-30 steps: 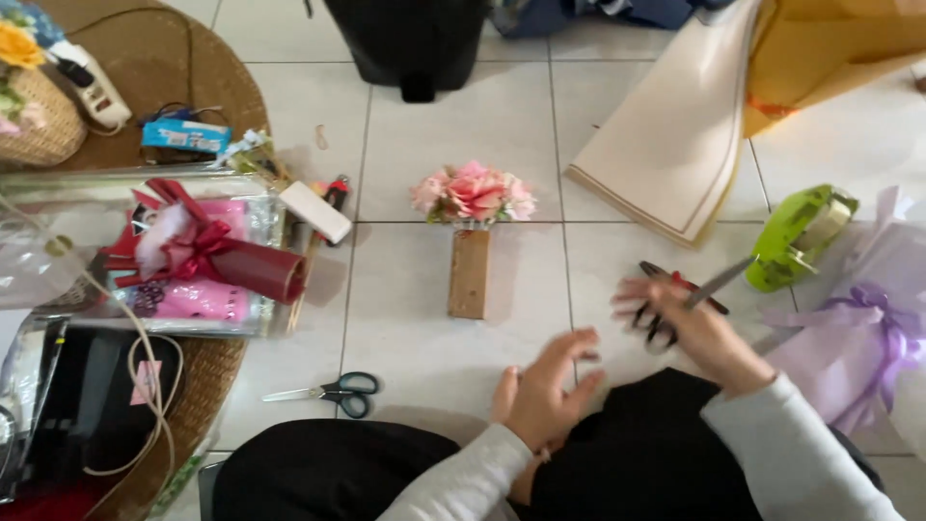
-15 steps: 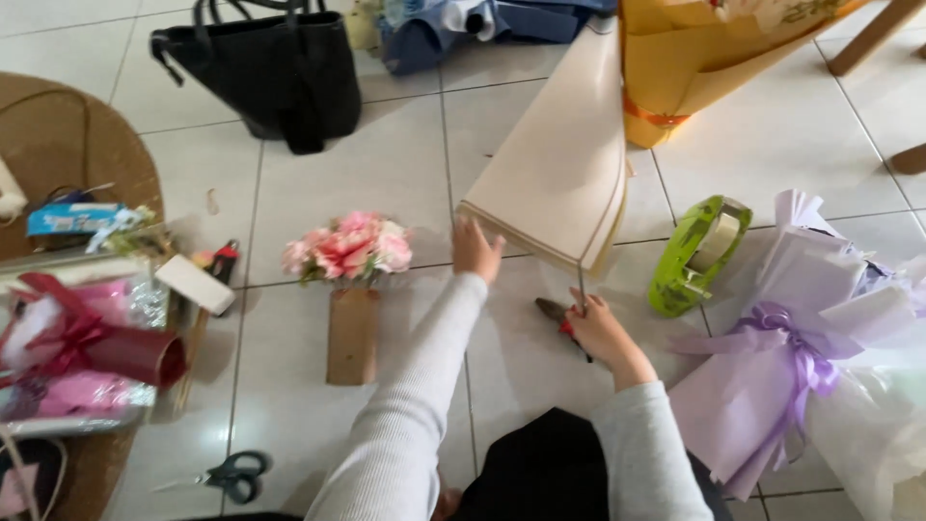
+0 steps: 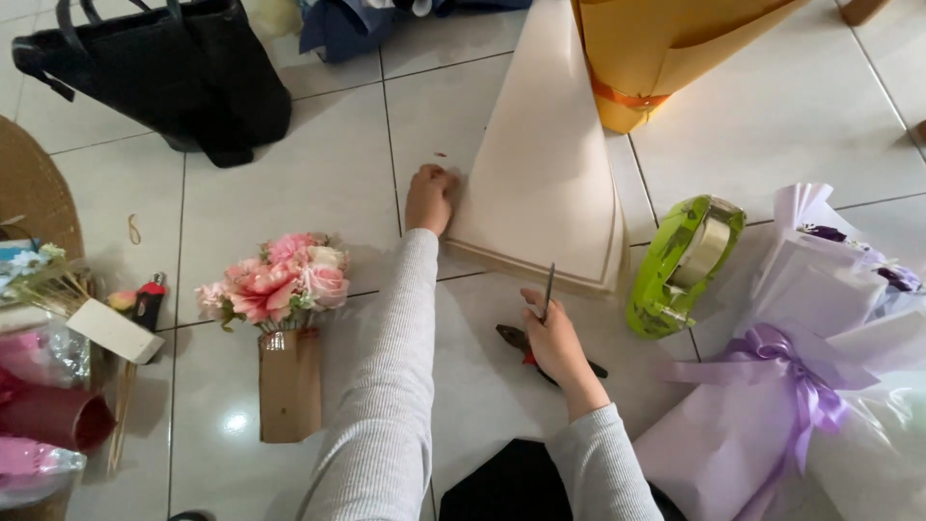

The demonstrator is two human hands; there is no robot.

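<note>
A: Where is the stack of cream paper sheets (image 3: 545,164)?

B: Flat on the tiled floor (image 3: 318,183), fanning wider toward the person. Its near left corner lies right against the left hand (image 3: 429,198).

A: And that hand's grip?

B: The fingers are curled together at the sheets' left edge, touching it. Whether they pinch the paper or only press on it, I cannot tell.

A: The right hand (image 3: 555,342)?

B: Just below the near edge of the stack, not touching it. Its grip is clamped on a pair of scissors (image 3: 540,323): dark handles under the palm, one thin blade pointing up toward the paper, the tip just short of the edge.

A: What lies around?

B: Right of the scissors, a green tape dispenser (image 3: 685,265) beside the stack's corner. Further right, a bouquet in lilac wrap (image 3: 772,405) with a purple bow. Beyond the sheets, a yellow paper cone (image 3: 666,53). To the left, a small pink flower bunch (image 3: 280,280) in a brown wrap, and a black handbag (image 3: 164,72) at the far left.
</note>
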